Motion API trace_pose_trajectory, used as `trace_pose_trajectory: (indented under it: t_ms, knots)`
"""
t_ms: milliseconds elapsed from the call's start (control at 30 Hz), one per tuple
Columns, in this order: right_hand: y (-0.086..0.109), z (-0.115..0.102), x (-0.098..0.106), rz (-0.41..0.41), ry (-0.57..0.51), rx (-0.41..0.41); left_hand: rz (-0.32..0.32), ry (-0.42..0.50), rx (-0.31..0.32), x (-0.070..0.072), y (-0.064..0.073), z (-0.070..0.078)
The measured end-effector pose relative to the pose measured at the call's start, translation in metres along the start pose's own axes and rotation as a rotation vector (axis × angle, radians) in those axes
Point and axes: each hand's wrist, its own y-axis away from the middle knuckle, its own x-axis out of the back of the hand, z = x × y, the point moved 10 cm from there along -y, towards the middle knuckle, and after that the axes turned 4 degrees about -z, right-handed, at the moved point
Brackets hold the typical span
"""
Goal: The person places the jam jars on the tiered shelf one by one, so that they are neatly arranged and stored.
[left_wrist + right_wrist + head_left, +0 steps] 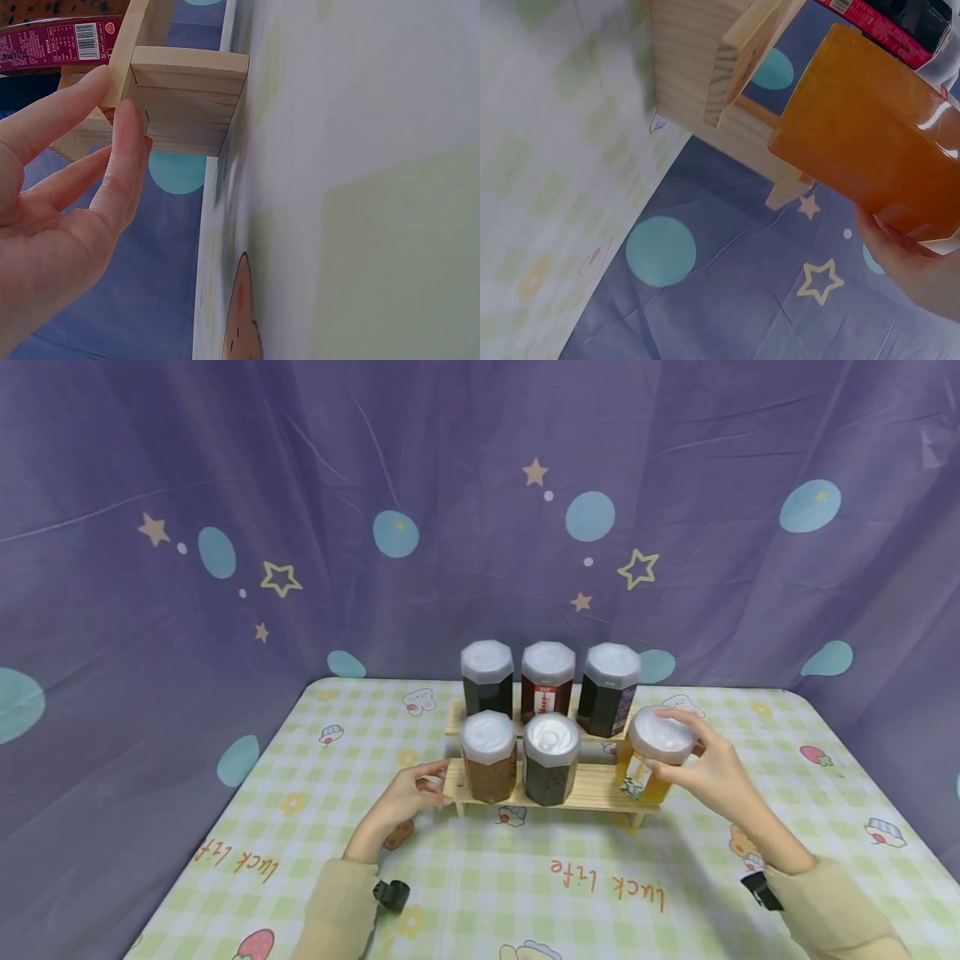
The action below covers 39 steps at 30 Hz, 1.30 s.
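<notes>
A jar with yellow-orange contents (647, 777) and a clear lid is gripped near its top by my right hand (712, 772), over the right end of the lower step. In the right wrist view the orange jar (870, 135) leans, with a gap between its base and the wood. My left hand (408, 795) pinches the left end of the two-step wooden rack (596, 787), thumb above and fingers beneath the board (124, 75). On the lower step stand a brown jar (491, 777) and a dark grey jar (550, 781).
Along the upper step stand a black jar (487, 693), a dark red jar (534, 695) with a red label and another dark jar (600, 706). A checked tablecloth (480, 885) covers the table. Behind it hangs a purple curtain (465, 460).
</notes>
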Motion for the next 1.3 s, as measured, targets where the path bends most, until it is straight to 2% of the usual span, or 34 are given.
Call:
trace_pose_trajectory:
  t_ms: [333,567,800,1067,1300]
  knots:
    - [-0.004,-0.005,-0.021,-0.031,-0.047,0.044,-0.001,-0.014,-0.009,0.001,0.0,0.0]
    - [-0.004,-0.008,-0.032,-0.038,-0.073,0.045,0.002,-0.014,-0.006,0.0,0.0,0.0]
    - [-0.003,-0.041,-0.035,-0.041,-0.065,0.051,0.004,-0.014,-0.006,0.002,0.001,0.0]
    - [-0.004,-0.039,-0.043,-0.066,-0.082,0.061,-0.003,-0.008,-0.004,0.001,0.003,0.001]
    - [-0.005,-0.019,-0.05,-0.077,-0.114,0.106,0.013,-0.012,0.006,0.003,0.004,-0.001]
